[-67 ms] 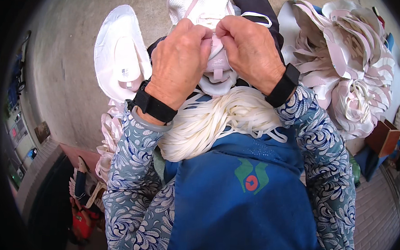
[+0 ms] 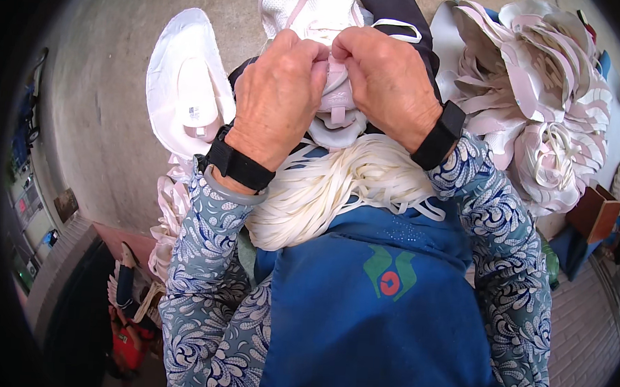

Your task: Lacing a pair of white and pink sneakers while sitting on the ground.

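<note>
A white and pale pink shoe upper (image 2: 312,13) lies across my lap, its padded tongue (image 2: 338,99) toward me. My left hand (image 2: 278,97) is closed in a pinch at the left side of the lacing opening. Opposite it, my right hand (image 2: 389,78) pinches near the eyelets; its fingertips almost meet the left ones. A white shoelace (image 2: 411,32) loops out from behind my right hand. The exact grip of both fingertips is partly hidden. Just below the upper, a thick bundle of cream shoelaces (image 2: 324,187) rests on my blue apron (image 2: 380,330).
Left of my wrist stands a white flat shoe upper (image 2: 183,75), with more pale uppers (image 2: 168,221) below it. A large heap of white and pink uppers (image 2: 540,86) is at the right. Behind it is a brown box (image 2: 593,214). A person in red (image 2: 128,345) is at the lower left.
My right hand has shifted very slightly to the left at the lacing opening. Otherwise the hands and shoe parts look the same.
</note>
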Tool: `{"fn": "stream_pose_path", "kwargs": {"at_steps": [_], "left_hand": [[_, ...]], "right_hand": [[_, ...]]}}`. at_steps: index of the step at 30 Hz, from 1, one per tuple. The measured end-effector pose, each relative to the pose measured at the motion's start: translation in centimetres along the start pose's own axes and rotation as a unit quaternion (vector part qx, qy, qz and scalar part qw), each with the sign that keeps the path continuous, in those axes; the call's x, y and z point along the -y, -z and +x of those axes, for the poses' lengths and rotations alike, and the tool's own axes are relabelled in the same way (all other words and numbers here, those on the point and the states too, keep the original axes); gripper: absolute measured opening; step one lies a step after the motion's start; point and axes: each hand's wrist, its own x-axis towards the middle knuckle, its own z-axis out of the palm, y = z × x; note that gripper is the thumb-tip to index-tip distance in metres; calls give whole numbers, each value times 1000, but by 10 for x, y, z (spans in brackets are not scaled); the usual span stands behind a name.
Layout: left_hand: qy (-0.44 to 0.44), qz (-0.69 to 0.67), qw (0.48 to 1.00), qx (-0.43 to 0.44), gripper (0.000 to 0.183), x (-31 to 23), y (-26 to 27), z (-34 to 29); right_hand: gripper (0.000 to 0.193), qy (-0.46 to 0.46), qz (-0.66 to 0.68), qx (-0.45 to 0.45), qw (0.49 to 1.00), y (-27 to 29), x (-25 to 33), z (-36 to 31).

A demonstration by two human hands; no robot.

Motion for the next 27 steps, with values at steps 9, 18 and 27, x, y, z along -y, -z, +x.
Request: {"fn": "stream_pose_path", "kwargs": {"at_steps": [9, 18, 27], "left_hand": [[-36, 69, 997, 9, 8, -5, 7, 1], [-58, 161, 981, 93, 11, -9, 9, 12], [-119, 68, 986, 92, 10, 7, 18, 17]], "right_hand": [[10, -13, -24, 16, 999, 7, 2, 2], [8, -17, -29, 8, 999, 5, -1, 2], [11, 53, 5, -39, 998, 10, -6, -7]]}}
